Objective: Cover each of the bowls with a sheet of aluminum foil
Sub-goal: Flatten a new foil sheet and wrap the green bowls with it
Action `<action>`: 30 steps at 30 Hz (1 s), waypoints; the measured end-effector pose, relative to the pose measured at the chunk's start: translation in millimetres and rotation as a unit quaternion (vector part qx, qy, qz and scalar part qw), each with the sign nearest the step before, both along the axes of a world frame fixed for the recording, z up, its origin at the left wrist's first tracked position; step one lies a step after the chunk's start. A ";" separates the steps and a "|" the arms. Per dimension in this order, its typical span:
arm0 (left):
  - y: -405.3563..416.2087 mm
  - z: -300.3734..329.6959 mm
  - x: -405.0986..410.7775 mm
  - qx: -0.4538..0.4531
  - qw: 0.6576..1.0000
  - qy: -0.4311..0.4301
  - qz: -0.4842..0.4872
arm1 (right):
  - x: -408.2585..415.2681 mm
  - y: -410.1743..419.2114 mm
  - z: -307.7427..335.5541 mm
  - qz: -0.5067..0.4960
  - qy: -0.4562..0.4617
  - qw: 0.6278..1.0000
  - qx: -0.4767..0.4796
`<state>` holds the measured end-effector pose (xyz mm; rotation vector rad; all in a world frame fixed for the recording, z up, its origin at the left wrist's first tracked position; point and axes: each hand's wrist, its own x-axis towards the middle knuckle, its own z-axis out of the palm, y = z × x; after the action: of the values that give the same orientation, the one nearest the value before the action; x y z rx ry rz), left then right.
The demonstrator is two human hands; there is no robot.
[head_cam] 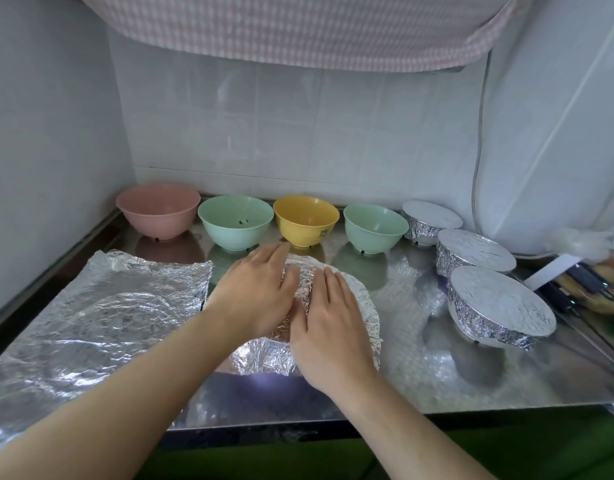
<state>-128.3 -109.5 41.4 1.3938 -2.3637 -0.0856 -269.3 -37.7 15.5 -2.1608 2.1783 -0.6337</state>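
While three round foil-wrapped bowls [485, 252] are sitting finished at right, we are pressing flat left hand [255, 289] and right hand [328, 318] onto crinkled silver foil [362, 306] over a fourth at centre, four coloured plastic bowls [305, 220] waiting bare

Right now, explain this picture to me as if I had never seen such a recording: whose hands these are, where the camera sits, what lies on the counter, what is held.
There is no machine here. A person wears one wide-angle camera on the head, looking forward and down, so both arms reach in from the bottom edge.

The left hand and the right hand lie with fairly straight fingers on a foil sheet, pressing it down over what is probably a bowl, which is hidden beneath.

On the steel counter, along the back wall, stand four uncovered bowls: a pink bowl, a green bowl, a yellow bowl and a second green bowl. At the right stand three foil-covered bowls. A spare foil sheet lies flat at the left.
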 end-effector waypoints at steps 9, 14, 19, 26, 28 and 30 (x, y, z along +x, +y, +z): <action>-8.8 -8.7 -12.8 0.017 0.999 0.047 0.013 | -13.4 -37.1 20.9 0.051 -0.042 0.997 0.038; -11.0 -9.4 -4.8 0.005 1.000 0.013 -0.002 | -13.4 -46.3 20.6 0.063 0.012 0.998 0.026; -11.8 -5.1 -7.2 0.052 0.997 0.038 -0.039 | -22.9 -59.2 6.1 0.125 0.069 0.988 0.057; -7.5 0.5 -8.3 0.058 0.995 0.085 0.016 | -13.5 -43.6 0.2 0.047 -0.088 0.995 -0.002; -7.5 -0.3 -8.3 0.074 0.995 0.071 0.012 | -6.9 -33.9 4.1 0.021 -0.138 0.990 0.006; -8.0 -1.8 -8.8 0.081 0.993 0.089 0.011 | -4.8 -29.1 1.3 -0.008 -0.132 0.991 0.011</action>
<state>-137.0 -117.5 39.7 1.4217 -2.2348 -0.3857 -274.1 -66.8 16.8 -1.9239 2.0547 -0.8387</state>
